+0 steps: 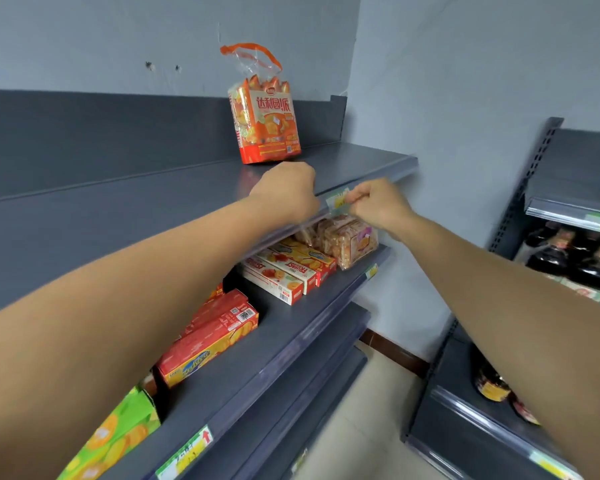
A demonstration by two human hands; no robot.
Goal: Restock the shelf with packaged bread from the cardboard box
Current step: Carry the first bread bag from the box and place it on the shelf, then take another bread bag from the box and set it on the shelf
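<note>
Head view of a shelf-stocking moment at a grey metal gondola. One orange bread bag with a clear gathered top and orange carry loop stands upright on the top shelf, near its right end and close to the back panel, its long axis vertical and its printed face turned toward the viewer. The left hand lies on the shelf surface just in front of and below the bag's base, fingers curled into a loose fist that holds nothing visible; whether the knuckles touch the bag cannot be told. The right hand is at the shelf's front lip, its fingertips pinched together on the yellow price label in the edge strip. The bag thus lies ahead of and above both hands, with the left hand the nearer of the two. Clear-wrapped bread loaves and red biscuit boxes occupy the shelf below. The cardboard box is out of view. Judged from the layout, much of the top shelf remains bare, so restocking appears to be at an early stage.
</note>
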